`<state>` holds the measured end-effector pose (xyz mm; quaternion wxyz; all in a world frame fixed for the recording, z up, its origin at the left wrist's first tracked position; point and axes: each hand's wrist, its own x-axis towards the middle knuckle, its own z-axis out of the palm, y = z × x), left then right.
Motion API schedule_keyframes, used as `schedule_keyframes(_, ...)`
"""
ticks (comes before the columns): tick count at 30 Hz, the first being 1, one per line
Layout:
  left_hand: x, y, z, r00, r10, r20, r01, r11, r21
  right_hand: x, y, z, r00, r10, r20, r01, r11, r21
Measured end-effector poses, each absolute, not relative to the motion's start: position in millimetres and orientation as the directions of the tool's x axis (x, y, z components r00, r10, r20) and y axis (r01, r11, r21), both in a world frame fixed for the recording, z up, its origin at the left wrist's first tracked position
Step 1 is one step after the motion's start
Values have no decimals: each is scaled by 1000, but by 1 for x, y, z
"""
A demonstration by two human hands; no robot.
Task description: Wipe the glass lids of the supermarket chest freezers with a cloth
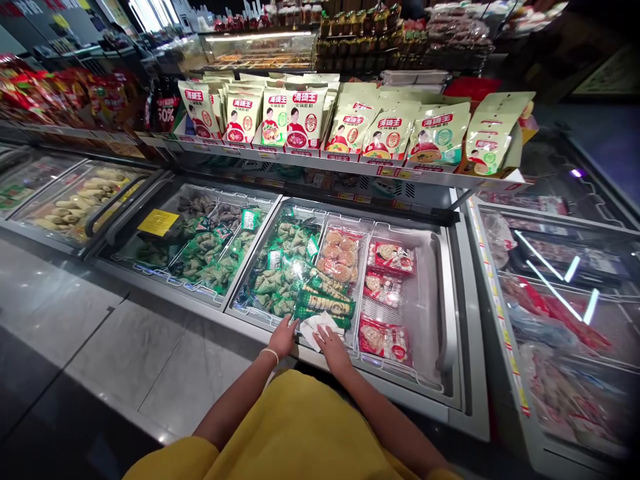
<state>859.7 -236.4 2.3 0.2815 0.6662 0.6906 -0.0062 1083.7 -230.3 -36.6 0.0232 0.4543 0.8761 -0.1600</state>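
Note:
My right hand (332, 347) presses a white cloth (311, 325), thin like a paper towel, against the glass lid of a chest freezer, its fingers over the cloth. Just left of it, my left hand (283, 336) rests on the freezer's front rim (255, 325), fingers stretched out and holding nothing. Under the glass near both hands lie long green packs (327, 305), green net bags of wrapped dumplings (281, 267), a pack of round flat cakes (340, 250) and red-and-white bags (384, 339).
Above the freezer runs a shelf (305, 152) of upright soup-base pouches (306, 117). Another freezer section with a yellow sign (158, 223) stands to the left. A freezer of packed meat (560, 387) adjoins at right. Grey floor tiles (125, 353) lie at lower left.

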Motion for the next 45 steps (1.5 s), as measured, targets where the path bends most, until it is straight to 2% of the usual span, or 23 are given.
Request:
schedule_keyframes(3,842,-239,2,25,914,-405,923,135,361,1104,-198,-17,-537,818,-206,840,497,-216)
schedule_keyframes(6,829,-240,1,25,914,-405,916,141,376,1148,-150,11,-226,952,-205,972,205,-117)
schedule_keyframes(8,822,-240,0,35,916,-399,908,137,395,1170,-123,27,-59,961,-271,996,40,-76)
schedule_keyframes(12,812,-236,-3,89,924,-372,883,100,459,1162,-99,39,34,945,-324,997,-57,-60)
schedule_keyframes(17,799,-232,-2,98,940,-327,874,76,479,1053,-126,12,-68,959,-277,991,32,-130)
schedule_keyframes(21,790,-235,-1,68,946,-317,882,91,461,972,-174,-17,-388,904,-177,903,336,-267)
schedule_keyframes(24,785,-242,-2,44,950,-309,882,108,458,967,-193,-30,-588,794,-154,784,514,-348)
schedule_keyframes(26,782,-249,-3,23,952,-305,880,125,457,992,-189,-32,-625,764,-161,756,540,-371)
schedule_keyframes(29,784,-260,-7,-11,951,-310,875,159,457,1053,-164,-30,-521,844,-126,816,450,-362)
schedule_keyframes(32,793,-267,-12,-30,952,-305,866,177,468,1112,-137,-28,-252,967,-28,904,225,-364)
schedule_keyframes(34,805,-268,-16,-22,957,-288,860,165,483,1136,-133,-30,-68,997,43,912,79,-402)
schedule_keyframes(36,822,-266,-18,-9,963,-270,857,147,493,1144,-145,-36,-11,997,76,896,44,-442)
schedule_keyframes(39,857,-261,-16,14,968,-250,861,116,496,1135,-189,-50,-249,967,54,847,245,-473)
schedule_keyframes(42,898,-258,-9,35,970,-242,864,93,495,1138,-234,-60,-574,819,11,714,506,-484)
schedule_keyframes(45,938,-260,-4,52,966,-252,863,83,499,1186,-243,-57,-675,737,-24,657,586,-474)
